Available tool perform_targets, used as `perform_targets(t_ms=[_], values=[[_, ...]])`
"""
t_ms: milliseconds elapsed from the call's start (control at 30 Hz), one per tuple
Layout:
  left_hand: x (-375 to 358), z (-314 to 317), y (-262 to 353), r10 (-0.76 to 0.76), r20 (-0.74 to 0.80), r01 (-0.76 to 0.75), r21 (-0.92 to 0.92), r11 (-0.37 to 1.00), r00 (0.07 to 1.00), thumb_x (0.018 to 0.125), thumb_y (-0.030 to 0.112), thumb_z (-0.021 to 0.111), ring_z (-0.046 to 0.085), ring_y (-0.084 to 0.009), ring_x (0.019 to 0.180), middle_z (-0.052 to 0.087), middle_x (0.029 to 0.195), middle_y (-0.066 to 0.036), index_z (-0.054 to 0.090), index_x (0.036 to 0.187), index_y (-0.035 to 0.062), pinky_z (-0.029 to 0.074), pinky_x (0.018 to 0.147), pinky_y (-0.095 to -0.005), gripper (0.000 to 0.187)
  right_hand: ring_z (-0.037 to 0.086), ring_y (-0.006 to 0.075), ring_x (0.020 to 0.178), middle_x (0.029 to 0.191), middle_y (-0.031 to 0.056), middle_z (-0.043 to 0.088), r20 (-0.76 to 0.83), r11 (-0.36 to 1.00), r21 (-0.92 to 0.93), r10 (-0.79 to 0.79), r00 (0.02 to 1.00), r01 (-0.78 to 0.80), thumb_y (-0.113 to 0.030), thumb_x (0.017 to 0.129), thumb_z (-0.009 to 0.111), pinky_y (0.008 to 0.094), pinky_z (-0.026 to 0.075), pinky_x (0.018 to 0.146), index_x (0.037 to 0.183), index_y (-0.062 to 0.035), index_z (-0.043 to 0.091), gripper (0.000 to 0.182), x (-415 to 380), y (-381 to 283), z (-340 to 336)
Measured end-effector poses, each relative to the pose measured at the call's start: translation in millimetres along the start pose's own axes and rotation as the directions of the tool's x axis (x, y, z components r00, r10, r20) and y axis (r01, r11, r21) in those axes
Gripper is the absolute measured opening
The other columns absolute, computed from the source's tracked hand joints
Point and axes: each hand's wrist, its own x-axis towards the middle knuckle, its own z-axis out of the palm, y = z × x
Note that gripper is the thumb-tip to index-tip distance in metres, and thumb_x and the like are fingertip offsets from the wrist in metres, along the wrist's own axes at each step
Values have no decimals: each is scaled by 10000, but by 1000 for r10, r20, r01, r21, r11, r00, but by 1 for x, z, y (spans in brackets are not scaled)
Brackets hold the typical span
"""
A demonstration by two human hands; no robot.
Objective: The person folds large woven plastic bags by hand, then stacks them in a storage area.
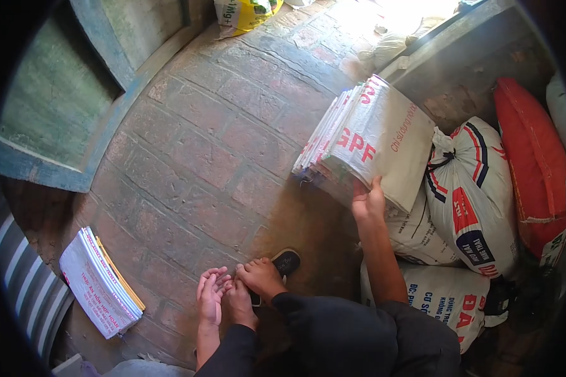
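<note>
The stack (pixel 388 141) of folded white sacks, printed in red, is at the right, tilted, beside some filled bags. The right hand (pixel 370 202) grips its near edge, thumb on the outer face, fingers partly hidden. Nearest, the left hand (pixel 212 292) is open, palm up, fingers loosely bent, close to the bare feet (pixel 264 276); I cannot tell whether they touch. A black slipper (pixel 286 261) shows just beyond the toes. At the left, a smaller pile (pixel 100 295) with a yellow layer along its right side lies on the brick floor (pixel 201 151), well apart from the stack. At the right lies a low white bag (pixel 437 295) with blue and red print; past it, a tied bag (pixel 468 188) leans near a red bag (pixel 533 166). Farther off are a green door (pixel 56 94) and, at the top edge, a yellow bag (pixel 245 17).
</note>
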Motion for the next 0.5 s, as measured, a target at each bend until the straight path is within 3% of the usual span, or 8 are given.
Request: perform_targets(t_ms=[200, 300, 433, 500], values=[[0, -26, -2, 103, -144, -101, 21, 995, 984, 1023, 187, 524, 665, -163, 911, 672, 1132, -115, 555, 1205, 73, 545, 789, -300, 217, 616, 218, 1048, 1216, 51, 604, 83, 990, -106, 105, 991, -96, -450, 920, 693, 383, 580, 864, 1276, -92, 540, 527, -34, -1, -7], [-5, -48, 6, 219, -299, -229, 4, 974, 929, 1019, 175, 528, 664, -152, 851, 685, 1067, -100, 572, 1199, 59, 550, 757, -291, 219, 554, 224, 1147, 1300, 75, 553, -166, 975, -24, 214, 963, -221, -541, 897, 650, 413, 488, 962, 1315, -87, 525, 631, -13, 11, -50], [-10, -60, 6, 222, -382, -234, 16, 972, 897, 1018, 179, 526, 658, -148, 850, 682, 1071, -92, 570, 1207, 49, 541, 766, -290, 234, 485, 223, 1222, 1353, 81, 507, -234, 988, -155, -8, 972, -29, -529, 895, 604, 429, 392, 1025, 1345, -83, 508, 640, -5, 18, -82], [-7, -57, 3, 218, -341, -199, 90, 976, 914, 1017, 182, 532, 654, -145, 875, 679, 1088, -92, 569, 1209, 49, 536, 773, -287, 237, 450, 222, 1259, 1379, 84, 484, -230, 971, -225, -134, 964, 81, -523, 895, 581, 437, 344, 1056, 1359, -81, 500, 646, -8, 22, -96]])
